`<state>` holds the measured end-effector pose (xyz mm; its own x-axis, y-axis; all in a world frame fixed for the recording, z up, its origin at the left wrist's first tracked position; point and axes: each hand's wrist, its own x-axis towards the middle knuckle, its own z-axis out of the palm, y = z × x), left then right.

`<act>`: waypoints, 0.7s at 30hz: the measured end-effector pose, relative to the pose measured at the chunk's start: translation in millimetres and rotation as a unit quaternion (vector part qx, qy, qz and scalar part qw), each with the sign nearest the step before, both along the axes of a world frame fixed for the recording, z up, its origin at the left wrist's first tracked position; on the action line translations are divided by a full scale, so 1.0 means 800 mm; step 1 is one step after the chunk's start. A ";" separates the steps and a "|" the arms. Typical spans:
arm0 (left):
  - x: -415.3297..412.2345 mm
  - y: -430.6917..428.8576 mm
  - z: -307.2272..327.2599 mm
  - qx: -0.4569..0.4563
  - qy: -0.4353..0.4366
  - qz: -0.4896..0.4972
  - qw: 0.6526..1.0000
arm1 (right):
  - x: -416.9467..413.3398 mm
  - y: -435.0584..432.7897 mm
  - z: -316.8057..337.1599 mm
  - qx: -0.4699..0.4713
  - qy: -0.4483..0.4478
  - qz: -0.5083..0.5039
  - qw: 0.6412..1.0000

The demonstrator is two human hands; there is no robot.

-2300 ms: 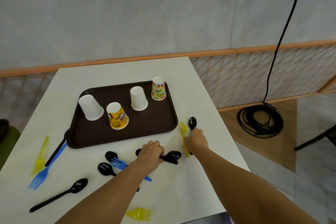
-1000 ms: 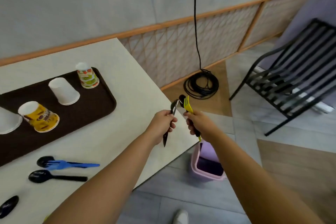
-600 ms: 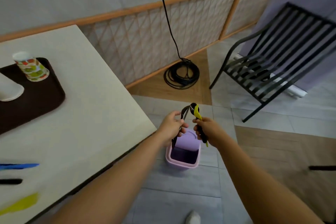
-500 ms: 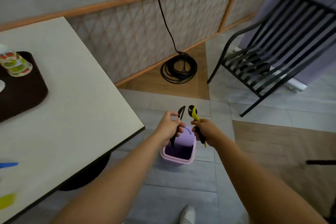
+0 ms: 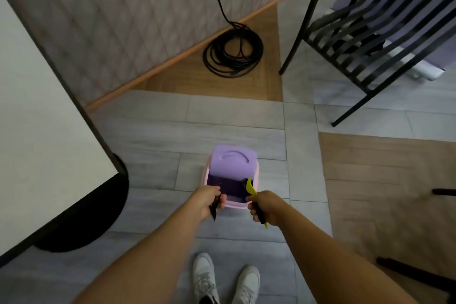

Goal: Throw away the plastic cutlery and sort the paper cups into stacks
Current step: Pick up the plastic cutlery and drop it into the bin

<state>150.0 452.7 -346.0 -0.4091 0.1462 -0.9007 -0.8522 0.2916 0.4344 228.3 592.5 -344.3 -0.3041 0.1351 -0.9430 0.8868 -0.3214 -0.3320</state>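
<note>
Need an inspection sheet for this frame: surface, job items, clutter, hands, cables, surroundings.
Surface: white table, corner in view at left.
Job's things: black cutlery and yellow cutlery held above the open pink bin; paper cups not in view.
Clutter: nothing seen.
Hands: left hand grips black cutlery; right hand grips yellow cutlery plus a black piece.
Cables: black cable coiled on floor by wall, one strand running upward.
Surroundings: black slatted chair, tiled floor, white shoes.
</note>
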 end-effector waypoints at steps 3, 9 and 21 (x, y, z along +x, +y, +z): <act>-0.010 0.010 -0.058 -0.017 -0.028 0.016 0.999 | -0.003 0.001 -0.060 -0.036 -0.046 -0.037 0.998; -0.025 0.030 -0.148 -0.034 -0.069 0.024 0.997 | -0.028 0.004 -0.155 -0.108 -0.085 -0.124 0.983; -0.052 0.043 -0.184 0.010 -0.089 0.072 0.993 | -0.072 -0.001 -0.180 -0.156 -0.010 -0.316 0.936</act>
<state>108.6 487.4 -493.3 -0.2606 0.1154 -0.9585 -0.9486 0.1541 0.2765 170.9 591.9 -488.4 -0.2381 -0.0004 -0.9712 0.4923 -0.8621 -0.1203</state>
